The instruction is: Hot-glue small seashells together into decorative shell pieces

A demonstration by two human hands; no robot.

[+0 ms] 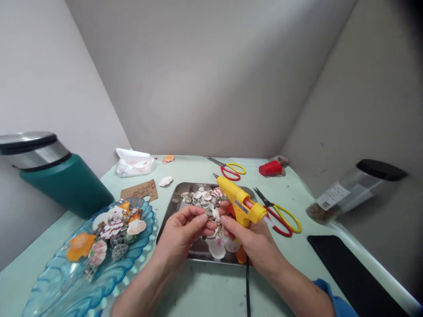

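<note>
My right hand (253,240) is wrapped round a yellow hot-glue gun (239,200), whose nozzle points up and to the left over a metal tray (172,209). My left hand (185,231) pinches a small shell (214,214) between thumb and fingers, and its fingertips meet those of my right hand above the tray. The tray holds several small shells (201,197) at its far end and larger white ones (217,248) near me. The gun's black cord (247,286) runs down toward me.
A blue glass dish (66,281) with several coloured shells sits at the left, a teal bin (62,180) behind it. Two red-and-yellow scissors (231,169) (280,214), a red object (271,168), a tipped jar (353,189), a black slab (350,273), a plastic bag (134,164) and a brown tag (140,190) lie around.
</note>
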